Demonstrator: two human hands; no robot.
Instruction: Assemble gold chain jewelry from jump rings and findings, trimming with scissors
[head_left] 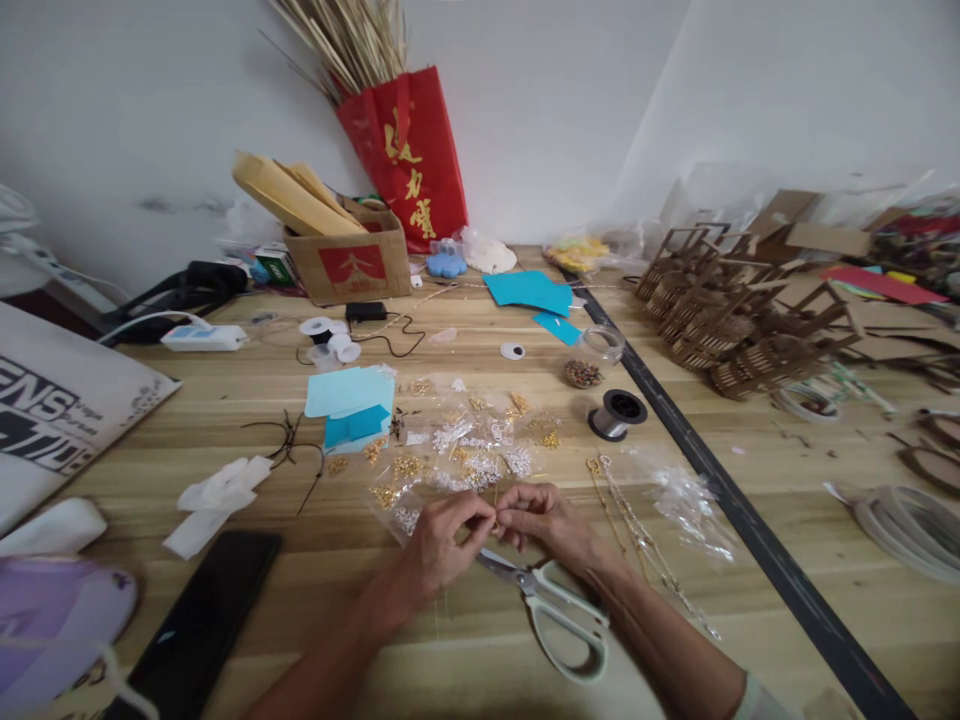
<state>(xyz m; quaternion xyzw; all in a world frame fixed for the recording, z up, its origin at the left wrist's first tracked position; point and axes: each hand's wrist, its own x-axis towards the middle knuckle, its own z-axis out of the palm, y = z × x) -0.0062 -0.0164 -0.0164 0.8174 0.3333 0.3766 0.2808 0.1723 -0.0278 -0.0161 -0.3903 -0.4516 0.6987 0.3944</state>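
My left hand (452, 535) and my right hand (536, 515) meet at the fingertips, both closed in a pinch. A tiny gold-coloured bit shows between them, too small to name. White-handled scissors (566, 615) lie just below, partly under my right hand and forearm. Beyond my fingers are clear bags of gold and silver jewelry findings (480, 465). To the right of my right hand lie gold and silver chains (634, 520). A spool of thin wire (619, 414) stands farther back on the right.
A black phone (206, 620) and white cloth strips (217, 500) lie left. Blue card pieces (349, 400) sit behind. A bead jar (589, 365) is near a dark strip (697, 465) crossing the table. Small woven baskets (720, 320) fill the right; a red bag (412, 150) leans against the wall.
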